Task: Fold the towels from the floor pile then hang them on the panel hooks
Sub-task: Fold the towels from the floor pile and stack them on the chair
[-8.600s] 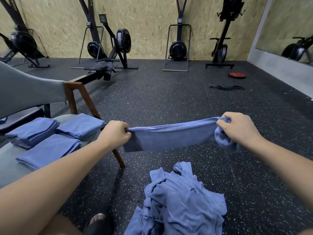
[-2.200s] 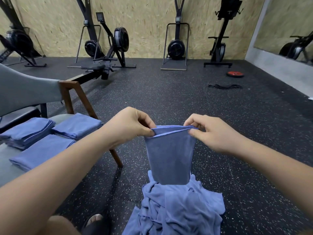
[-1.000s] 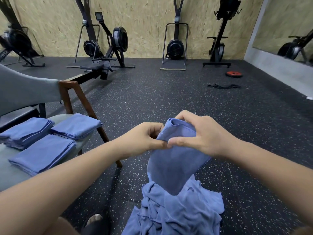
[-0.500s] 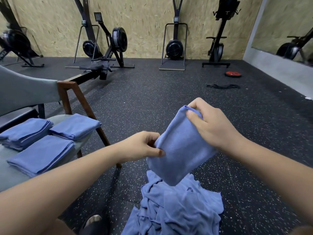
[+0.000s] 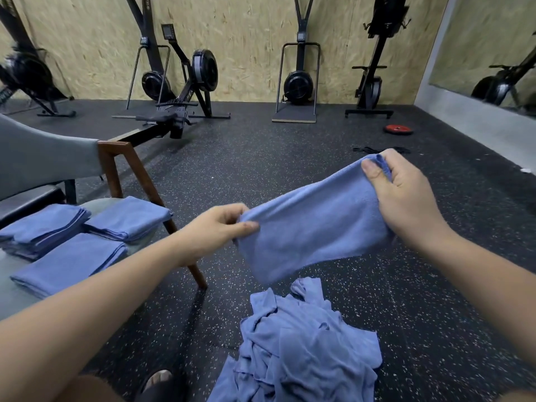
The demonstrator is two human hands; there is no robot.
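Observation:
I hold a folded blue towel [image 5: 313, 224] stretched slantwise in the air between both hands. My left hand [image 5: 214, 230] pinches its lower left end. My right hand [image 5: 406, 195] grips its upper right end, thumb on top. Below it, a crumpled pile of blue towels [image 5: 301, 346] lies on the dark floor. Three stacks of folded blue towels [image 5: 72, 236] lie on the seat of the chair [image 5: 43, 158] at my left. No panel hooks are in view.
Rowing machines [image 5: 185, 82] and ski trainers [image 5: 298, 76] stand along the far board wall. A red weight plate [image 5: 398, 129] and a black strap [image 5: 374, 149] lie on the speckled rubber floor at right. My sandalled foot [image 5: 158, 381] is at the bottom edge.
My hands have drawn apart: the right went up and to the right, the left stayed low, so the folded towel now stretches slantwise instead of hanging bunched between them.

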